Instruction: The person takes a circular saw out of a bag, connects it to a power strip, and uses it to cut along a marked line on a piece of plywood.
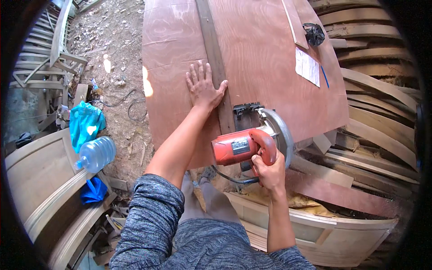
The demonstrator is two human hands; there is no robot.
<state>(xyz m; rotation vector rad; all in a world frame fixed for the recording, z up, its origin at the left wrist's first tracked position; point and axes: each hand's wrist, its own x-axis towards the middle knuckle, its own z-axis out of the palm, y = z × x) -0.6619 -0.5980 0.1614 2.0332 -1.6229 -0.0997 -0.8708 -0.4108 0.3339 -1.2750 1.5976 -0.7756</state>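
Note:
My right hand (pixel 270 172) is wrapped round the rear handle of a red circular saw (pixel 238 147). The saw rests at the near edge of a large reddish plywood sheet (pixel 265 58), its metal blade guard on the right side. A long, narrow wooden strip (pixel 211 40) lies along the sheet, and its near end meets the saw's base. My left hand (pixel 204 87) lies flat with fingers spread on the plywood, its thumb on the strip. The blade's lower part is hidden by the guard and the sheet. A black cord (pixel 234 179) hangs from the saw by my right wrist.
A paper sheet (pixel 308 67), a blue pen (pixel 325 77) and a black plastic bag (pixel 314 34) lie on the plywood. Curved timber pieces (pixel 382 126) are stacked at right. At left are a large water bottle (pixel 96 154), a turquoise cloth (pixel 86 123) and wooden panels (pixel 40 166).

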